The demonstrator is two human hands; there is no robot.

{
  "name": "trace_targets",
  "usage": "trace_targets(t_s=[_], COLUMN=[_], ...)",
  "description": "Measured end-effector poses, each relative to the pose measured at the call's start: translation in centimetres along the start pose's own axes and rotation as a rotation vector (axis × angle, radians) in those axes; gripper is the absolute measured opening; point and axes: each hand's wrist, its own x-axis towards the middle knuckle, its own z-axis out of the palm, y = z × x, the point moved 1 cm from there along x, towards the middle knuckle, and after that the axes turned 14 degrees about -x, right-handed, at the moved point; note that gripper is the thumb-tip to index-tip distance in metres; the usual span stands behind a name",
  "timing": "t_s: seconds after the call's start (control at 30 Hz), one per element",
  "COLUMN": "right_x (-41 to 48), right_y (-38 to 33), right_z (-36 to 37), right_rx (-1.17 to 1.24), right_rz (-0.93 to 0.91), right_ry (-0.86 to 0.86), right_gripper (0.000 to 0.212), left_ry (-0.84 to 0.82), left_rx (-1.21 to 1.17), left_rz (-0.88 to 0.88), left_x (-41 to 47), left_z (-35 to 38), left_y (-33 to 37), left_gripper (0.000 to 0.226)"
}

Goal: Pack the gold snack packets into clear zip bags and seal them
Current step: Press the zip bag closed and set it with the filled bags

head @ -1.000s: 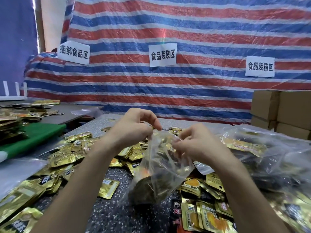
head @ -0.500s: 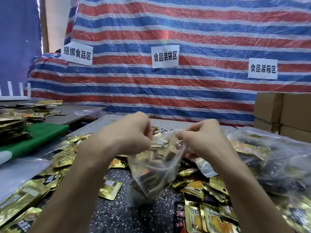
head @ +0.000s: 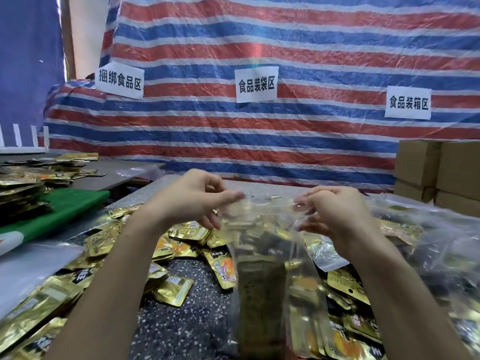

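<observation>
Your left hand [head: 197,201] pinching the top left edge of the clear zip bag [head: 259,276] at frame centre, your right hand [head: 337,214] pinching its top right edge, gold packets stacked inside, loose gold packets [head: 172,291] on the speckled table [head: 181,333] at lower left.

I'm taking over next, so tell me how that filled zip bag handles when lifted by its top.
Probably floppy: the zip bag sags between the left hand and right hand. Likely weighty, since gold packets fill it. Its glossy film may slip.
</observation>
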Motion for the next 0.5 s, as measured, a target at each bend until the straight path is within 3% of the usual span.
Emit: trace_targets(t_s=[0.1, 0.2, 0.33, 0.5], right_x=[0.6, 0.9, 0.7, 0.6], right_y=[0.6, 0.8, 0.6, 0.0], right_z=[-0.5, -0.9, -1.6, -2.5], right_rx=[0.012, -0.023, -0.149, -0.258], right_rz=[0.05, 0.079, 0.053, -0.019], right_ry=[0.008, -0.011, -0.051, -0.029], right_gripper=[0.027, 0.032, 0.034, 0.037], left_ry=[-0.161, -0.222, -0.09, 0.094], left_rx=[-0.083, 0.014, 0.054, -0.032], left_rz=[-0.015, -0.02, -0.027, 0.125], left_x=[-0.3, -0.3, 0.1, 0.0], left_z=[-0.3, -0.5, -0.1, -0.4], left_y=[-0.3, -0.7, -0.6, 0.0], left_gripper=[0.039, 0.025, 0.01, 0.004])
